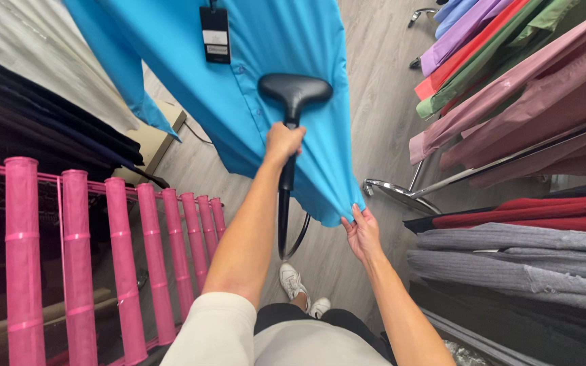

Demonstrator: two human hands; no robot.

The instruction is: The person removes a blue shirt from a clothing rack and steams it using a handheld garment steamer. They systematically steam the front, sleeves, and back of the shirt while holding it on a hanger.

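A bright blue shirt hangs in front of me with a black tag near its collar. My left hand grips the handle of a black garment steamer head, which rests flat against the shirt's front. The steamer's black hose drops down below that hand. My right hand pinches the shirt's lower hem and holds the fabric taut, down and to the right.
A pink rack of wrapped bars stands at the left, with dark garments above it. At the right, coloured shirts hang on a rail over a chrome stand base and folded knitwear. My white shoes are on the wood floor.
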